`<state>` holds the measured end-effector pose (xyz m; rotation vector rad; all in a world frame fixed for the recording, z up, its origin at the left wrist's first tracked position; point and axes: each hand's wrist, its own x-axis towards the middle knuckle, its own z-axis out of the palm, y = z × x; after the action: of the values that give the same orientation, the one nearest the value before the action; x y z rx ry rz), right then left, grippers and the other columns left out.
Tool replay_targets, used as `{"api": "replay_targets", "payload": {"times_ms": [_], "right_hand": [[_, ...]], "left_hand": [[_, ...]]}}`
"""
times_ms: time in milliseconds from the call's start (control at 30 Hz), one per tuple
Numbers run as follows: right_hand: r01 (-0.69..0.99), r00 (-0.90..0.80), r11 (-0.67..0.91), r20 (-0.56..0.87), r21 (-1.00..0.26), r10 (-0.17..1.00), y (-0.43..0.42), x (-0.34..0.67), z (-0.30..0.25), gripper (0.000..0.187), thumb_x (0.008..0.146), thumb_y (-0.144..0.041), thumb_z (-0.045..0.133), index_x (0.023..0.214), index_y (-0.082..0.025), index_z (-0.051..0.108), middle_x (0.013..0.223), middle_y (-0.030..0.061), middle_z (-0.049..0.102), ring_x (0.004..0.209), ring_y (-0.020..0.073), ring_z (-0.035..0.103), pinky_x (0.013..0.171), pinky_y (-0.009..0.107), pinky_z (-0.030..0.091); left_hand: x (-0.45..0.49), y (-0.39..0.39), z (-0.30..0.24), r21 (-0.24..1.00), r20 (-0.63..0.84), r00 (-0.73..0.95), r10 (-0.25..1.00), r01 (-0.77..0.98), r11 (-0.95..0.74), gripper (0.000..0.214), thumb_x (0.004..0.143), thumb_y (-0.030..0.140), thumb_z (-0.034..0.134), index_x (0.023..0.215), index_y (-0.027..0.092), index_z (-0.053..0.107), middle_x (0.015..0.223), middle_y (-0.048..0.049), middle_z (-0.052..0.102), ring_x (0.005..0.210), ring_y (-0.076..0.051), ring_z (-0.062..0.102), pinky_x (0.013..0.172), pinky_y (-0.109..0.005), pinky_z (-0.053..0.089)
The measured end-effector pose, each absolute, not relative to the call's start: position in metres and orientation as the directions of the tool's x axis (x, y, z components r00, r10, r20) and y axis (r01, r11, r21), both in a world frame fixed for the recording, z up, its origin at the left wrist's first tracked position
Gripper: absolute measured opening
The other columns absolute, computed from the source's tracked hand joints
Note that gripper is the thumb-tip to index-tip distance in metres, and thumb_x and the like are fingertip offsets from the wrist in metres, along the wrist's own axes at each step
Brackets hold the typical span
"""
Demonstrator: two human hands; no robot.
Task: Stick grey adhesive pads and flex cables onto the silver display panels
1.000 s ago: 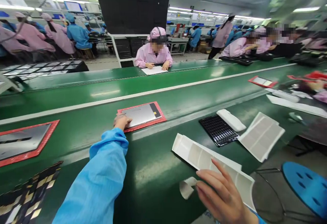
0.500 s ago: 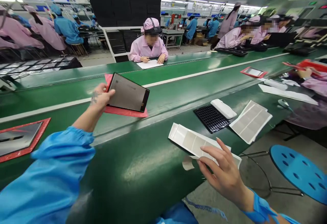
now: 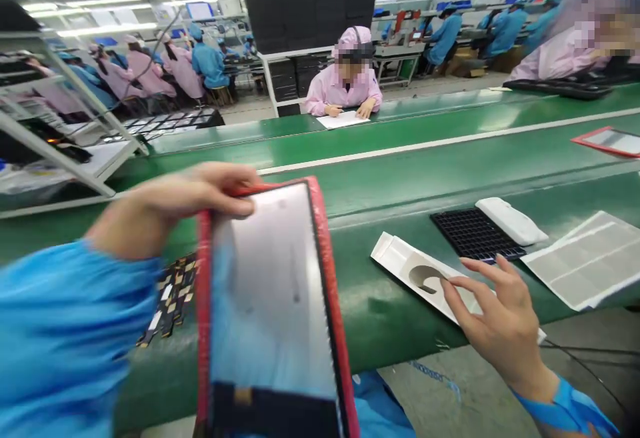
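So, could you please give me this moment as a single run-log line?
left hand: holds red-framed panel by top edge | right hand: open, fingers on white strip | green bench: black tray, white pad

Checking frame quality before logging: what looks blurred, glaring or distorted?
Head view: the red-framed silvery panel in the left hand is motion-blurred; the ceiling strip lights glare; the green conveyor belt bows from wide-angle distortion; the right hand is fairly sharp.

Silvery panel in a red frame, held upright above the desk's near edge. White strip lies flat on the desk.
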<state>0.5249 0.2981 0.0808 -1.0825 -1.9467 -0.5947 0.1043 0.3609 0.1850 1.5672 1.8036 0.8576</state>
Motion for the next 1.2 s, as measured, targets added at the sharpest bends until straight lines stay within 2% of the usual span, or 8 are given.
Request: {"api": "replay_targets", "payload": {"times_ms": [300, 400, 467, 533, 633, 800, 1033, 1200], "right_hand": [[0.778, -0.337, 0.623, 0.782, -0.082, 0.524, 0.285, 0.492, 0.078, 0.003, 0.083, -0.021, 0.063, 0.084, -0.022, 0.061, 0.101, 0.0078, 0.061, 0.095, 0.0238, 0.061, 0.101, 0.055, 0.046], [0.753, -0.342, 0.641, 0.745, -0.148, 0.573, 0.29, 0.468, 0.074, 0.003, 0.084, -0.02, 0.061, 0.083, -0.021, 0.058, 0.105, 0.0079, 0.06, 0.097, 0.0231, 0.061, 0.101, 0.057, 0.045], [0.734, -0.343, 0.649, 0.718, -0.197, 0.606, 0.293, 0.448, 0.07, 0.004, 0.085, -0.019, 0.059, 0.083, -0.021, 0.057, 0.104, 0.0078, 0.059, 0.099, 0.0226, 0.06, 0.101, 0.056, 0.045], [0.712, -0.331, 0.654, 0.7, -0.256, 0.633, 0.294, 0.429, 0.064, 0.005, 0.086, -0.018, 0.058, 0.083, -0.021, 0.055, 0.102, 0.0075, 0.059, 0.1, 0.0223, 0.06, 0.101, 0.055, 0.045], [0.67, -0.308, 0.654, 0.67, -0.351, 0.676, 0.292, 0.402, 0.054, 0.005, 0.086, -0.018, 0.058, 0.083, -0.021, 0.054, 0.101, 0.0075, 0.059, 0.099, 0.0223, 0.059, 0.101, 0.055, 0.044], [0.622, -0.321, 0.649, 0.613, -0.438, 0.722, 0.286, 0.376, 0.042, 0.004, 0.085, -0.018, 0.058, 0.084, -0.02, 0.055, 0.102, 0.0078, 0.06, 0.097, 0.0228, 0.059, 0.101, 0.058, 0.043], [0.617, -0.324, 0.639, 0.592, -0.46, 0.738, 0.278, 0.37, 0.04, 0.004, 0.085, -0.017, 0.06, 0.085, -0.019, 0.057, 0.101, 0.0082, 0.059, 0.097, 0.0216, 0.059, 0.102, 0.056, 0.044], [0.611, -0.306, 0.625, 0.583, -0.486, 0.753, 0.275, 0.374, 0.039, 0.008, 0.082, -0.015, 0.062, 0.086, -0.02, 0.058, 0.103, 0.007, 0.059, 0.098, 0.0212, 0.059, 0.104, 0.057, 0.042]], "left_hand": [[0.175, 0.415, 0.075, 0.798, -0.287, 0.251, 0.925, 0.597, 0.085, 0.025, 0.059, 0.022, 0.074, 0.081, 0.018, 0.064, 0.075, -0.0006, 0.064, 0.077, -0.021, 0.062, 0.067, -0.027, 0.049], [0.174, 0.412, 0.066, 0.817, -0.227, 0.299, 0.927, 0.576, 0.015, 0.025, 0.064, 0.019, 0.07, 0.088, 0.02, 0.066, 0.092, -0.0033, 0.065, 0.094, -0.022, 0.06, 0.083, -0.03, 0.048], [0.173, 0.387, 0.064, 0.83, -0.076, 0.238, 0.968, 0.554, -0.071, 0.026, 0.071, 0.025, 0.067, 0.097, 0.022, 0.064, 0.099, -0.0034, 0.063, 0.097, -0.02, 0.057, 0.089, -0.031, 0.045], [0.175, 0.345, 0.061, 0.855, 0.036, 0.125, 0.992, 0.509, -0.095, 0.024, 0.077, 0.035, 0.064, 0.096, 0.021, 0.061, 0.087, -0.0018, 0.061, 0.081, -0.017, 0.056, 0.078, -0.03, 0.047], [0.189, 0.277, 0.053, 0.918, -0.051, -0.093, 0.994, 0.388, 0.084, 0.027, 0.077, 0.046, 0.064, 0.082, 0.02, 0.055, 0.068, 0.0029, 0.052, 0.06, -0.012, 0.047, 0.057, -0.025, 0.04], [0.222, 0.231, 0.036, 0.915, -0.09, -0.311, 0.946, 0.348, 0.202, 0.04, 0.065, 0.05, 0.074, 0.073, 0.022, 0.047, 0.07, 0.0027, 0.05, 0.063, -0.013, 0.046, 0.06, -0.026, 0.04], [0.22, 0.246, 0.02, 0.909, -0.184, -0.386, 0.904, 0.282, 0.306, 0.039, 0.063, 0.042, 0.077, 0.079, 0.022, 0.048, 0.069, 0.0049, 0.048, 0.061, -0.011, 0.045, 0.06, -0.024, 0.039], [0.212, 0.25, 0.019, 0.933, -0.121, -0.362, 0.924, 0.276, 0.23, 0.03, 0.068, 0.038, 0.074, 0.071, 0.02, 0.05, 0.065, 0.0053, 0.045, 0.058, -0.01, 0.043, 0.058, -0.023, 0.036]]}}
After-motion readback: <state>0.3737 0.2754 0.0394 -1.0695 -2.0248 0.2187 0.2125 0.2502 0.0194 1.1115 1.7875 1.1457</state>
